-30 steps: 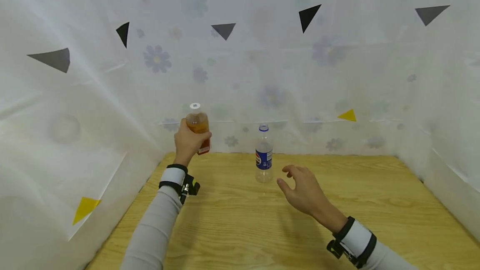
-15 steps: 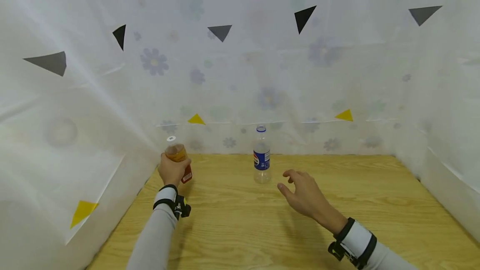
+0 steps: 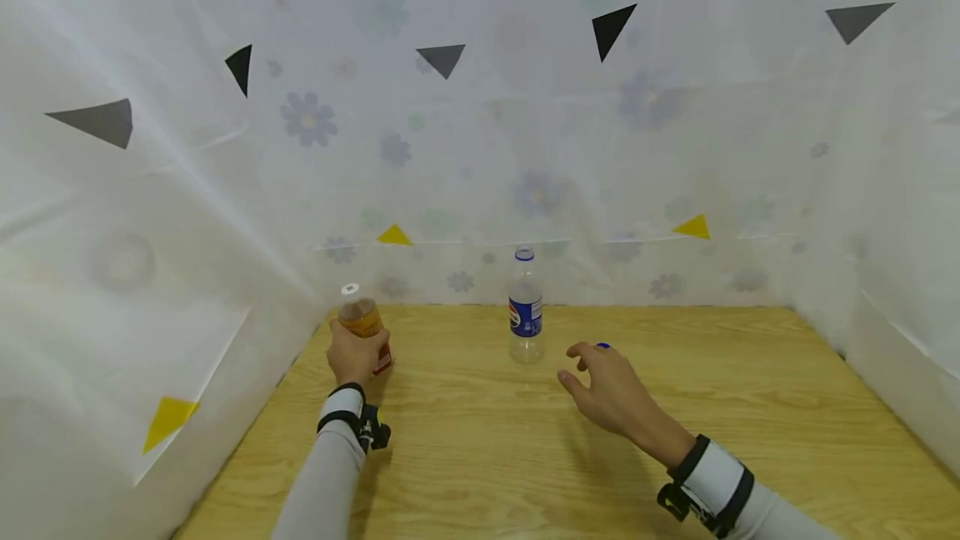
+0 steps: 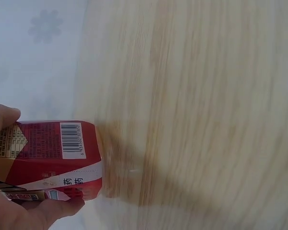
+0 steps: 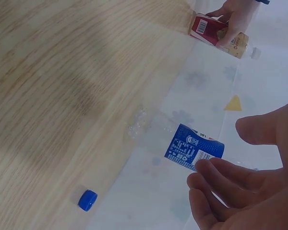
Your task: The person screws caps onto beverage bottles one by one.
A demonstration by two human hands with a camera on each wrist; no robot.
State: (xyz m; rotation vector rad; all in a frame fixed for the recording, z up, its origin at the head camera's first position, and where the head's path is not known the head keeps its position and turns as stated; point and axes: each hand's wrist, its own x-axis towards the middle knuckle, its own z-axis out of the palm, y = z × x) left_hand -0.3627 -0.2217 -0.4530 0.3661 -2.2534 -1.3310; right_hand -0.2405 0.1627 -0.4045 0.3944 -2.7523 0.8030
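My left hand [image 3: 356,354] grips a bottle of orange drink [image 3: 361,317] with a white cap and a red label [image 4: 53,155]. It holds the bottle upright at the table's far left, low over the wood or touching it. A clear plastic bottle [image 3: 525,311] with a blue label [image 5: 194,147] stands in the middle near the back. My right hand [image 3: 592,377] hovers just right of it and holds nothing, its fingers [image 5: 216,191] loosely curled. A loose blue cap [image 5: 88,200] lies on the table behind that hand.
The wooden table [image 3: 487,457] is closed in on the left, back and right by white flower-print sheeting [image 3: 187,215] with black, grey and yellow triangles. The sheeting hangs close beside the orange bottle.
My left hand has brought the orange bottle down from a raised position and leftward, toward the table's left side. The right hand and the clear bottle have hardly moved.
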